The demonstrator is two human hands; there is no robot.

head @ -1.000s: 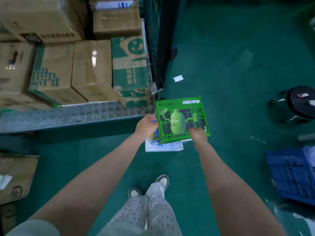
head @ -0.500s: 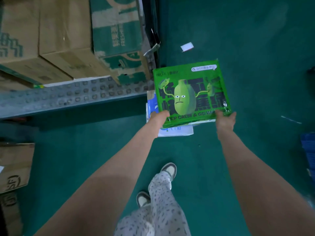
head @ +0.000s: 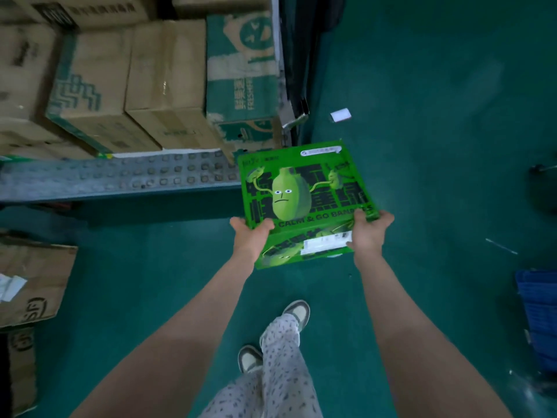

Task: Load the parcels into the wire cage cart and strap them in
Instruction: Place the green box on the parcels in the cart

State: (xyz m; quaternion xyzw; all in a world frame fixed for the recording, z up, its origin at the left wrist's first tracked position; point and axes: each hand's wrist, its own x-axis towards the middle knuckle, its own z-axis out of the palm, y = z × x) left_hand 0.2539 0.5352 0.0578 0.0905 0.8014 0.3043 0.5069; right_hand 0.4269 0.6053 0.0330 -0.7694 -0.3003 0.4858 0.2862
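1. In the head view, both bare forearms reach forward. Each hand takes a near corner of the flat, bright green cardboard parcel [head: 304, 191], which is printed with a frowning cartoon fruit.
2. The left hand [head: 251, 235] grips the near-left corner. Its thumb lies on the printed top, and its fingers are tucked underneath where we cannot see them.
3. The right hand [head: 370, 233] grips the near-right corner in the same way, thumb over the top edge. Its fingers curl round the side by the white shipping label [head: 327, 245].
4. The parcel is in the air above the teal floor [head: 422, 146], with its top turned toward us. It is just beside the right end of the cart's grey studded metal deck [head: 120, 176]. Its far-left corner overlaps the deck's end in our view, and we cannot tell whether they touch.
5. On the deck, brown cardboard boxes [head: 162, 86] stand packed side by side. A green-and-white printed carton [head: 241, 70] sits at the right end, against the dark upright cart frame [head: 297, 70].
6. The boxes are blurred and their print is unreadable. The hands cover parts of the parcel's slogan, and the cart frame runs off the top edge.
7. A blue plastic crate [head: 539, 321] is cut off at the right edge. Above it is a dark round object [head: 544, 188] that we cannot identify. A flattened brown cardboard sheet [head: 33, 282] is cut off at the left.
8. A small white paper scrap [head: 340, 115] lies on the floor near the frame.
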